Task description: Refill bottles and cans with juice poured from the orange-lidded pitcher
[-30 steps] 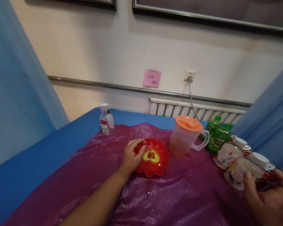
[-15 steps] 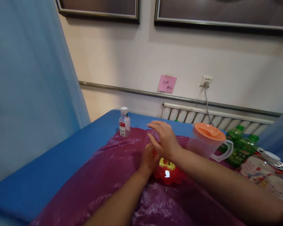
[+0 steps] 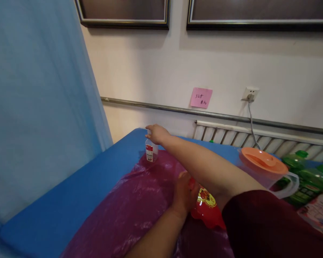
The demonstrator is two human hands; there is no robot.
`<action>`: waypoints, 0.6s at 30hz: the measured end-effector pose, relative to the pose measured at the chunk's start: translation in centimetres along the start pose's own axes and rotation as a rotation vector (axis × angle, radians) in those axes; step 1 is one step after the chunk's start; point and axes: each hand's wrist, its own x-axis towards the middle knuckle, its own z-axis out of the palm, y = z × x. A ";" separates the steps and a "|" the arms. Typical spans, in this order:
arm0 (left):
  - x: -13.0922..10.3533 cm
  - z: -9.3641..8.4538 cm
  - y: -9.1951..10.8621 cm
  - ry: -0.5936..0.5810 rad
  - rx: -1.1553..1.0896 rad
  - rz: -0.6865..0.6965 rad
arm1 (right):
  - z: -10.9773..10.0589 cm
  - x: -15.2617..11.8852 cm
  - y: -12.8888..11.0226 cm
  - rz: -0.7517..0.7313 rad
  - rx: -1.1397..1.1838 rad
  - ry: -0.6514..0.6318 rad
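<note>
Past the bowl [image 3: 208,216], to its left in the head view, the right hand [image 3: 158,134] bends its fingers about the top of a bottle [image 3: 149,152]; how firmly, I cannot tell. At the bowl's left rim, the left hand [image 3: 186,190] pinches the edge. Right of the bowl stand a jug [image 3: 264,163] and green bottles [image 3: 312,180]. Beneath the bowl lies a purple sheet [image 3: 134,204].

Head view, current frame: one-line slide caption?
Right hand at the neck of a clear labelled bottle, left hand at the rim of a red scalloped dish on purple plastic sheeting.
</note>
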 end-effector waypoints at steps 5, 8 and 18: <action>-0.1 -0.1 0.4 0.034 0.016 0.013 | -0.9 -3.1 0.9 0.006 0.072 0.165; 0.0 -0.4 0.5 0.083 0.075 0.054 | -2.8 -6.7 2.0 0.022 0.106 0.325; 0.3 -2.4 3.8 0.435 0.491 0.522 | -6.9 -26.8 6.6 0.014 0.482 1.005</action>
